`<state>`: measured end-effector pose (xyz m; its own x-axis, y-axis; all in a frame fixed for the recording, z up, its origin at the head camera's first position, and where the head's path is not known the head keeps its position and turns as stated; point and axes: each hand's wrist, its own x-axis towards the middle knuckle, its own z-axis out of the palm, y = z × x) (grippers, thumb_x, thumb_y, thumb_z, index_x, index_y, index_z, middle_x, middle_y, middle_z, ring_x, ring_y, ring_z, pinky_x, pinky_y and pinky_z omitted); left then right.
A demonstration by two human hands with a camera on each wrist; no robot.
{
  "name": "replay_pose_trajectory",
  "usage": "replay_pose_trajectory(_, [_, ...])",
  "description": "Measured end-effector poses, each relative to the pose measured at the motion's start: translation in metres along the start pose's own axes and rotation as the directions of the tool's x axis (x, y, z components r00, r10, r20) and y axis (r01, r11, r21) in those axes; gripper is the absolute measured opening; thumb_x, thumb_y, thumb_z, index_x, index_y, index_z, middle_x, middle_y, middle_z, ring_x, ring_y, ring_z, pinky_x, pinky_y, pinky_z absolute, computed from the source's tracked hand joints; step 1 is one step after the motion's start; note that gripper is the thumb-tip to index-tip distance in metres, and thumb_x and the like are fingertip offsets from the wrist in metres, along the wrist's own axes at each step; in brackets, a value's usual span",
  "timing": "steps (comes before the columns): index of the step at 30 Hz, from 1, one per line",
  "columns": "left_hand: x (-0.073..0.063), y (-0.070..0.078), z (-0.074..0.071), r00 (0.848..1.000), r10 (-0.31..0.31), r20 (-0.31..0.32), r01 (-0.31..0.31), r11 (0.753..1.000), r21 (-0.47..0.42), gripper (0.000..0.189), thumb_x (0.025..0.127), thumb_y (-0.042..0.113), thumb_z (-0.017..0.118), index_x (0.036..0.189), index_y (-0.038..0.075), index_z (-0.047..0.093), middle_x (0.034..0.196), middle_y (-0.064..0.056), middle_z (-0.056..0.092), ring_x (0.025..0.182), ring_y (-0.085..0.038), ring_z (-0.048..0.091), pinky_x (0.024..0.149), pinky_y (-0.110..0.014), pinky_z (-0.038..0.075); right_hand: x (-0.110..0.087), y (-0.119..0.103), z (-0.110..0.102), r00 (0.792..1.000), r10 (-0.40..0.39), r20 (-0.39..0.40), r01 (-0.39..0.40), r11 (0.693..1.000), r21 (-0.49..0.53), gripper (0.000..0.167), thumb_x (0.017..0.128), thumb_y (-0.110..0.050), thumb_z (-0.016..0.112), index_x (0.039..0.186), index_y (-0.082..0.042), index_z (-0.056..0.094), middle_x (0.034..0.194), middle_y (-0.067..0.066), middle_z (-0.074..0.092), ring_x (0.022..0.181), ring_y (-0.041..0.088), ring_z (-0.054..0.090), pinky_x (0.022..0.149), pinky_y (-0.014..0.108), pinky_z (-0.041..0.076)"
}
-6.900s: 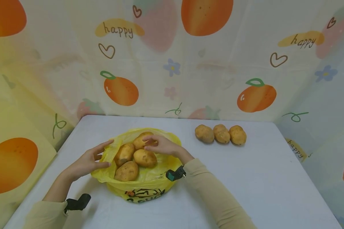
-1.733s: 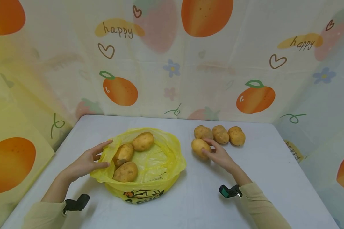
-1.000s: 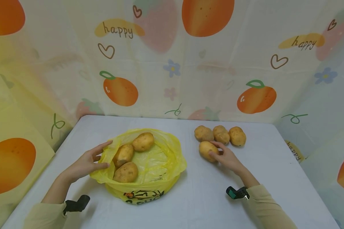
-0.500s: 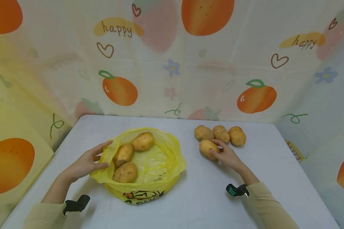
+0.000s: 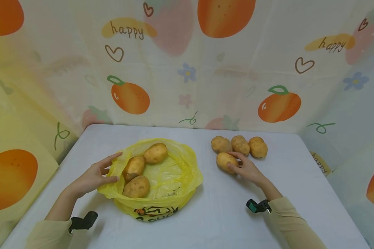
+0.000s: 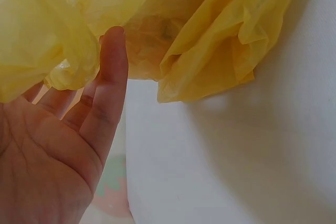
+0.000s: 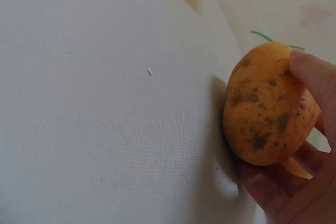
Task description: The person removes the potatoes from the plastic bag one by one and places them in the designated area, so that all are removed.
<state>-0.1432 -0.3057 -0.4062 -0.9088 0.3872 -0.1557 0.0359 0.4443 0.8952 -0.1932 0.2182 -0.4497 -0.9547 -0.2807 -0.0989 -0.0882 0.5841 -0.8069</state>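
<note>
My right hand grips a potato at its right side, thumb in front and fingers behind. Dark spots mark the potato's skin in the right wrist view, where it sits close at the white cloth. Just behind it stands a row of 3 potatoes. To the left is a yellow plastic bag, its mouth wide, with 3 potatoes inside. My left hand touches the bag's left rim, thumb and fingers spread; the left wrist view shows its fingers extended against the plastic.
A white cloth covers the table. Behind and at both sides hangs a curtain printed with fruit and flowers. Small black cameras are strapped to both wrists.
My right hand has lifted a potato out of the bag and carried it right, to in front of the row. It has barely moved in the last second. My left hand has stayed put.
</note>
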Motion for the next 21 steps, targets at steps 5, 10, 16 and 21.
replay_pose_trajectory(5, [0.0006,0.001,0.0003,1.0,0.008,0.004,-0.008,1.0,-0.004,0.078,0.085,0.019,0.067,0.148,0.025,0.021,0.151,-0.015,0.019,0.12,-0.046,0.041,0.074,-0.03,0.051,0.0005,0.0012,0.0024,0.999,-0.043,-0.01,0.042,0.999,-0.028,0.059,0.087,-0.039,0.061,0.137,-0.015,0.041,0.139,0.014,0.041,0.115,0.038,0.048,0.088,0.048,0.045])
replay_pose_trajectory(10, [0.0012,0.0021,0.0004,1.0,0.012,0.008,-0.012,1.0,-0.009,0.079,0.084,0.018,0.067,0.148,0.024,0.02,0.15,-0.015,0.019,0.12,-0.046,0.042,0.073,-0.03,0.052,0.0003,0.0016,0.0038,0.998,-0.065,-0.021,0.064,0.997,-0.045,0.058,0.088,-0.038,0.061,0.136,-0.014,0.041,0.139,0.013,0.041,0.116,0.037,0.047,0.091,0.05,0.042])
replay_pose_trajectory(16, [0.001,0.003,0.0004,1.0,0.01,0.003,-0.01,1.0,0.002,0.079,0.084,0.019,0.067,0.148,0.025,0.021,0.151,-0.015,0.019,0.12,-0.046,0.041,0.074,-0.029,0.051,0.0003,0.0021,0.0046,0.997,-0.082,-0.017,0.081,0.996,-0.042,0.057,0.088,-0.037,0.061,0.136,-0.015,0.042,0.138,0.013,0.042,0.117,0.036,0.046,0.093,0.052,0.039])
replay_pose_trajectory(21, [0.0004,0.0033,0.0005,1.0,0.007,0.003,-0.007,1.0,0.005,0.079,0.084,0.019,0.067,0.148,0.024,0.02,0.151,-0.015,0.019,0.12,-0.046,0.041,0.074,-0.029,0.051,-0.0001,0.0012,0.0044,0.995,-0.095,-0.013,0.095,0.995,-0.037,0.056,0.088,-0.036,0.06,0.137,-0.015,0.042,0.139,0.013,0.042,0.118,0.035,0.046,0.094,0.051,0.04])
